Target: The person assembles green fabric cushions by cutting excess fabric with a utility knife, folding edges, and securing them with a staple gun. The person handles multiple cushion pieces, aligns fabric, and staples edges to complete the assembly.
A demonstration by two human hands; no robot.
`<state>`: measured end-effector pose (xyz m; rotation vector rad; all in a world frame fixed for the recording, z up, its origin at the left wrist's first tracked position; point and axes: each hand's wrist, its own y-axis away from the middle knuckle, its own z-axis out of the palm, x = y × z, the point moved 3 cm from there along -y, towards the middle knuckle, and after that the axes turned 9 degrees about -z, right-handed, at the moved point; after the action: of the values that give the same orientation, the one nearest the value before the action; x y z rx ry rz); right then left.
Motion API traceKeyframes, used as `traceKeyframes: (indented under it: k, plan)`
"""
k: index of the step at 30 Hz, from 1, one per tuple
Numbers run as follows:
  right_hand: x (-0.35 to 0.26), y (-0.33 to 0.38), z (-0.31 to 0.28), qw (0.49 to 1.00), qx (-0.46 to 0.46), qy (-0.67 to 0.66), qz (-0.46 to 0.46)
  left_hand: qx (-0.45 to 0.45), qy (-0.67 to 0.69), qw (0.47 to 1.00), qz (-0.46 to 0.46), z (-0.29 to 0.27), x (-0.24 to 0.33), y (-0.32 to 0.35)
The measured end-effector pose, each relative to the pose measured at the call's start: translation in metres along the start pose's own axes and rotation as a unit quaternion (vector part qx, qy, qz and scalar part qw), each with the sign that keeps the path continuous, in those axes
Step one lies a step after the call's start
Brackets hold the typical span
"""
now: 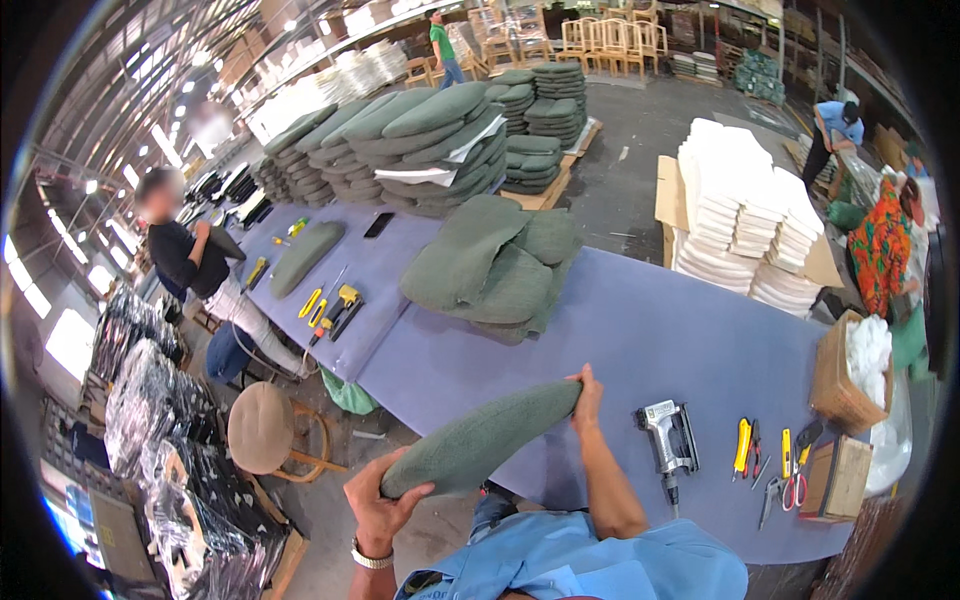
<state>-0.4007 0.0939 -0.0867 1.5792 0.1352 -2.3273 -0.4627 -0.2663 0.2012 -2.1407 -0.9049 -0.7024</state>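
Observation:
Between my two hands a green upholstered seat cushion (490, 440) is held tilted above the near edge of the table. My left hand (382, 500) grips its lower left end, thumb on the near face. At the upper right end, my right hand (588, 400) closes round the cushion's tip. Beyond it on the table lies a loose pile of green fabric covers (490, 265). A silver staple gun (668, 440) with a hose rests to the right of my right forearm.
The blue-covered table (620, 330) carries cutters, pliers and scissors (795, 491) at right, beside a box of white stuffing (850, 370). Stacked green cushions (420, 140) stand at the far side, white foam pads (735, 200) beyond. A co-worker (190, 250) stands left, near a round stool (262, 428).

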Motion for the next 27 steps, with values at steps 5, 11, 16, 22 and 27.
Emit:
traceKeyframes:
  k: [5,11,16,22,27]
  plan:
    - [-0.120,-0.049,-0.034,0.979,0.017,0.065,-0.194,-0.076,0.152,0.984,-0.058,0.042,-0.029,0.011]
    - [-0.120,-0.040,-0.078,0.819,0.008,0.418,-0.393,-0.292,0.007,0.949,-0.116,0.128,-0.102,0.035]
    - [-0.114,-0.014,-0.093,0.789,-0.051,0.478,-0.382,-0.456,0.128,0.856,-0.207,0.172,-0.091,0.018]
    - [-0.110,-0.005,-0.093,0.818,-0.032,0.431,-0.381,-0.425,-0.185,0.876,-0.131,0.298,-0.172,-0.021]
    - [-0.106,0.004,-0.120,0.878,0.021,0.349,-0.326,-0.466,-0.156,0.860,-0.138,0.342,-0.192,-0.029]
